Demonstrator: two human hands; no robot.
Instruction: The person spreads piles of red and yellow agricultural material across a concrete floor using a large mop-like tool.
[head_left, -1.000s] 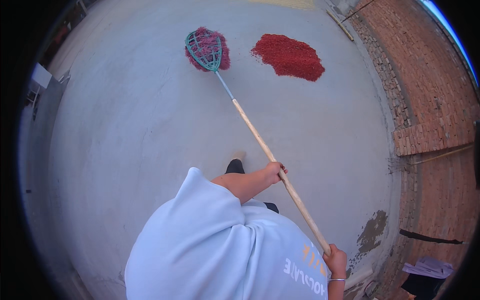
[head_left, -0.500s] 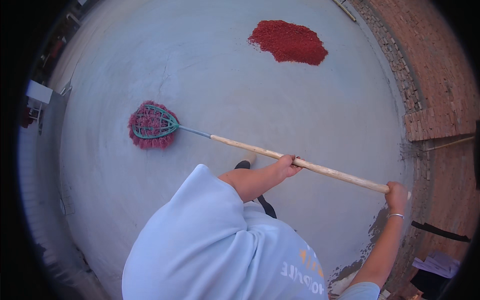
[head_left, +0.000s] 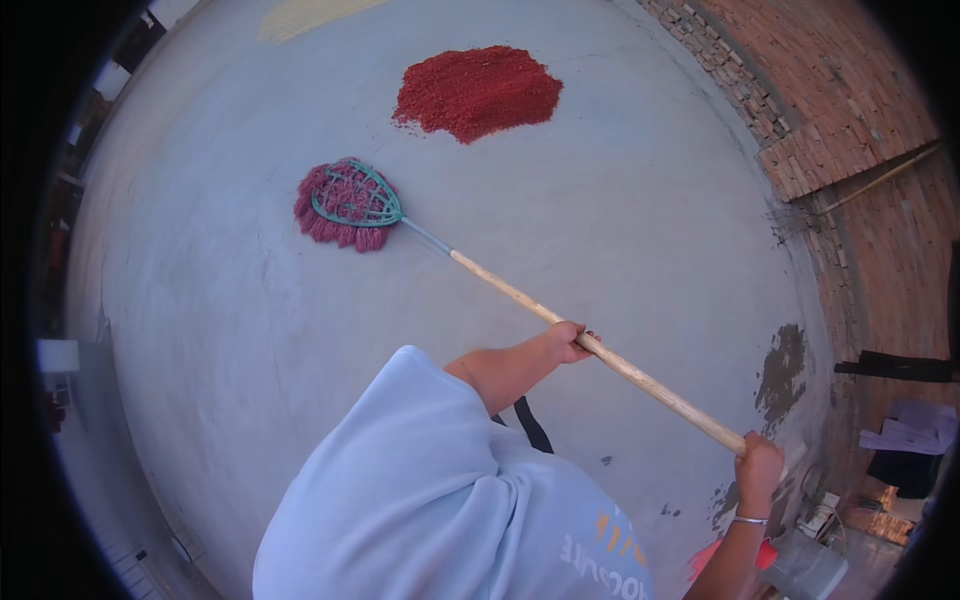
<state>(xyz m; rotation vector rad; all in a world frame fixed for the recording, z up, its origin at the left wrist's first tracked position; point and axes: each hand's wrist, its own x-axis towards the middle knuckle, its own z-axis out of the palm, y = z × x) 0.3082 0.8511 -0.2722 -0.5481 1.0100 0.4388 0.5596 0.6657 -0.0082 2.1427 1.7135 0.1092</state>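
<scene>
A long broom (head_left: 510, 290) slants across the grey concrete floor from upper left to lower right. Its wooden handle joins a green openwork plastic head, ringed by purplish-pink bristles that rest on the floor. My left hand (head_left: 572, 342) is closed round the middle of the handle. Lower right, my right hand (head_left: 760, 467) grips the handle near its end, with a bracelet on that wrist. Beyond the broom head lies a heap of small red pieces (head_left: 480, 92), spread on the concrete; I cannot tell their kind.
Stacked bricks (head_left: 850, 160) line the right side, with a pole (head_left: 880, 178) leaning there. A wet patch (head_left: 780, 372) darkens the floor at right. By my right forearm are a pale stool-like thing (head_left: 808, 568) and something red. A yellowish spread (head_left: 310, 15) lies at the far edge.
My view has turned left, shifting the scene. The broom head has swung farther from me, nearer the red heap, and the handle slants more steeply. Both hands keep their hold.
</scene>
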